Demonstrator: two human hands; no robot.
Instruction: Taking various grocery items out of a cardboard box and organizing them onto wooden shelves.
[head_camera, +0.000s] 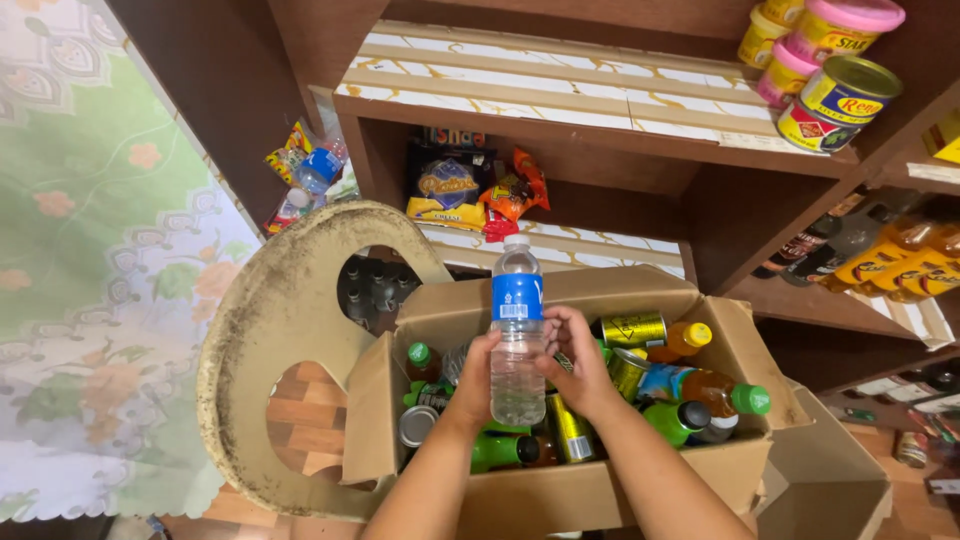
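You held a clear plastic water bottle with a blue label and white cap (518, 335) upright above the open brown cardboard box (560, 490) of mixed drinks. Your left hand (474, 385) and right hand (578, 365) had fingers curled shut around its lower half; a firm, even grip there looked best to keep it from tipping.

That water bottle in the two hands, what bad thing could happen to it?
The water bottle is held upright by the left hand and right hand over an open cardboard box. If it slips, it might land on the cans and bottles packed below. Swinging it up could also bump the wooden shelf.
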